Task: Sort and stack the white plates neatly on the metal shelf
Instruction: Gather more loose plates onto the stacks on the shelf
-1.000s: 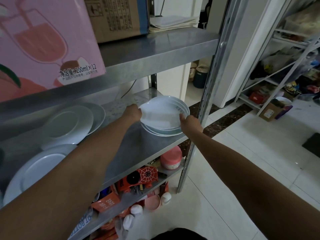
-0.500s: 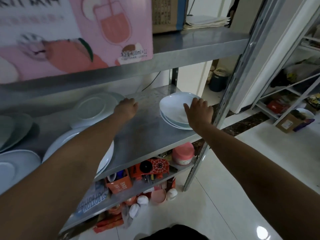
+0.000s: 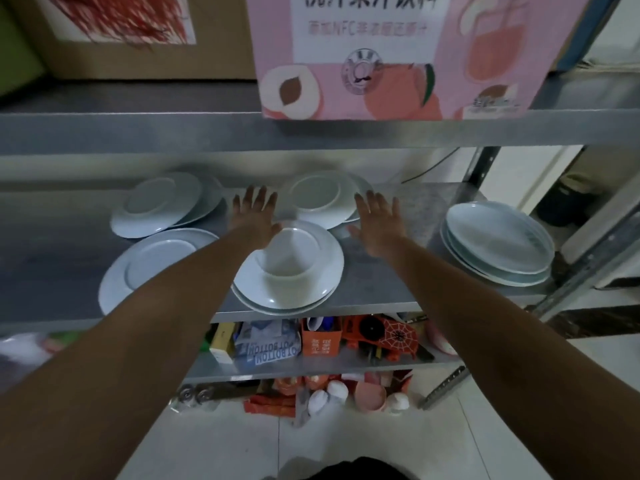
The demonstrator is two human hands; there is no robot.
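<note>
Left hand and right hand, both spread wide and empty, flank the far plate (upside down) on the shelf.

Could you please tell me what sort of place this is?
Probably a home storeroom or pantry: a metal shelf holding loose white plates, a pink drink carton above, assorted packaged goods below.

Both forearms are bare with no sleeves, and the hands wear nothing.

Looking like a home storeroom: metal shelf holding drink carton, plates, household clutter, tiled floor.
</note>
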